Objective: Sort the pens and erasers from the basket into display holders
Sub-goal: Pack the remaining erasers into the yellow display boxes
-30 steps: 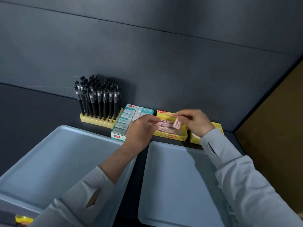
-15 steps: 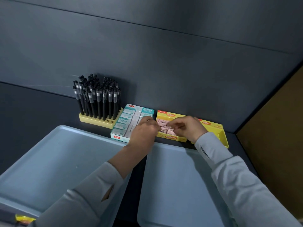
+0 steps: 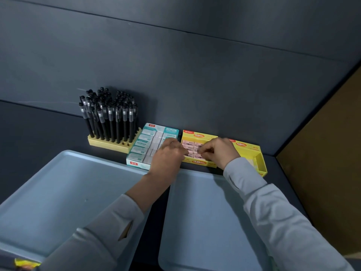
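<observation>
Several black pens (image 3: pixel 109 118) stand in a yellow holder (image 3: pixel 109 145) at the back left. Beside it lies a teal box (image 3: pixel 145 142) full of white erasers. To its right, a yellow display box (image 3: pixel 197 136) holds rows of pink erasers (image 3: pixel 189 147). My right hand (image 3: pixel 221 151) is down inside this box, fingertips pinched on a pink eraser among the rows. My left hand (image 3: pixel 168 156) rests over the seam between the teal and yellow boxes, fingers curled down at the left edge of the pink rows. Its fingertips are hidden.
A second yellow box (image 3: pixel 254 153) stands at the right against the wall, mostly behind my right wrist. Two pale blue trays lie in front, one left (image 3: pixel 58 192) and one right (image 3: pixel 205 222). A yellow wrapper (image 3: pixel 25 264) shows at the bottom left corner. A brown panel closes the right side.
My right hand carried a pink eraser from above the box down into the rows of pink erasers. My left hand shifted slightly right along the box edge.
</observation>
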